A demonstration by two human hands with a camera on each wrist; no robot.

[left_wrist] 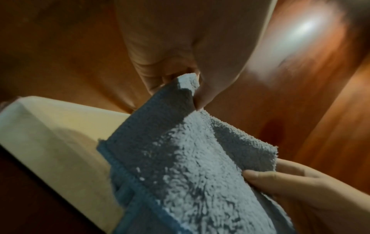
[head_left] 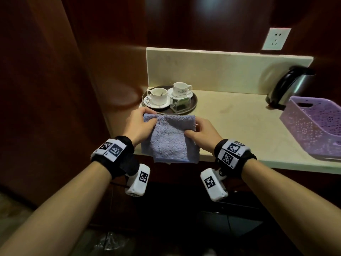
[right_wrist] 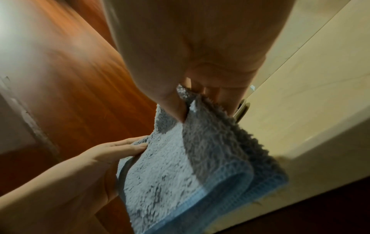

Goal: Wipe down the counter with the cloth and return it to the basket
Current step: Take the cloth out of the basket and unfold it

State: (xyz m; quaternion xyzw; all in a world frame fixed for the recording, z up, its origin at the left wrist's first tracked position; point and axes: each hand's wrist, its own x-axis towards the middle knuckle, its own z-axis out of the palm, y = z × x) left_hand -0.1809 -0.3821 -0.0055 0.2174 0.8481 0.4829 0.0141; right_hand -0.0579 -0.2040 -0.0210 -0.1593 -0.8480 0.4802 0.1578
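My left hand (head_left: 139, 122) and right hand (head_left: 202, 133) each pinching an upper corner of the folded blue cloth (head_left: 169, 141), held above the table (head_left: 239, 126) front edge, purple basket (head_left: 313, 126) far right, well apart

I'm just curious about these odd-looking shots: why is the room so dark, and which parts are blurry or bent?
Head view: light falls mainly on the counter and cloth; the wood walls stay dark, and the wide lens bows the basket at the edge. Left wrist view: a glare patch smears across blurred wood above the left hand. Right wrist view: the right hand is close and soft, the wood behind it streaked.
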